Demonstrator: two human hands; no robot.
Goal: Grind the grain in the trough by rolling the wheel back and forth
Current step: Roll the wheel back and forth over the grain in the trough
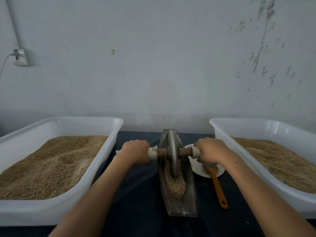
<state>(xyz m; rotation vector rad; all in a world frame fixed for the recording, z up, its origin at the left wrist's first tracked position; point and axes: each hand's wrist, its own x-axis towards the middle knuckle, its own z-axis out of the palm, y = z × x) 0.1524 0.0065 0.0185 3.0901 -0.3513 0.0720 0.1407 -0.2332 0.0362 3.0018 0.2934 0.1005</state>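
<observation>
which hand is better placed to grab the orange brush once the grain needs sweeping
Right. The right hand grips the axle end directly above the brush, which lies right of the trough. The left hand would have to cross the wheel.

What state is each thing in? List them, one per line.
Wheel: upright in the trough, standing in grain.
Trough: holds grain in its near half.
Left hand: grips the axle's left wrapped end.
Right hand: grips the axle's right wrapped end.
Left tub: filled with grain.
Right tub: filled with grain.
Brush: lying idle, head on the white plate.
</observation>
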